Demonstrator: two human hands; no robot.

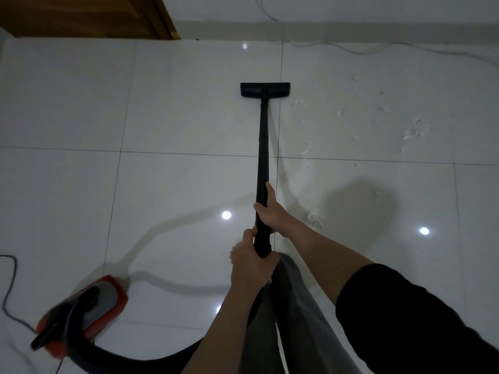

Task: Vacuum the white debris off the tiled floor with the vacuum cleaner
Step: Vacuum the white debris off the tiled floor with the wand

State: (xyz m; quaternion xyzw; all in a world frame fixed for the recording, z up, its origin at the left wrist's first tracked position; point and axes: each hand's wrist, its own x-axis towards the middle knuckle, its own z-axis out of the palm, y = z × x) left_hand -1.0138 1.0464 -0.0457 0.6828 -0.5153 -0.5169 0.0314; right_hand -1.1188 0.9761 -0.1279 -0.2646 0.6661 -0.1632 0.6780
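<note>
Debris (413, 129), light and wispy, lay right of the nozzle (265, 89); both hands, left (252, 261) and right (270, 211), gripped the stiff wand (262, 147) near its hose end.

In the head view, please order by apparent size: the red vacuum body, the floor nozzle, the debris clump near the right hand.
1. Vacuum body, though it lies nearer the camera, which enlarges it.
2. Nozzle.
3. Debris clump beside the right hand.
</note>
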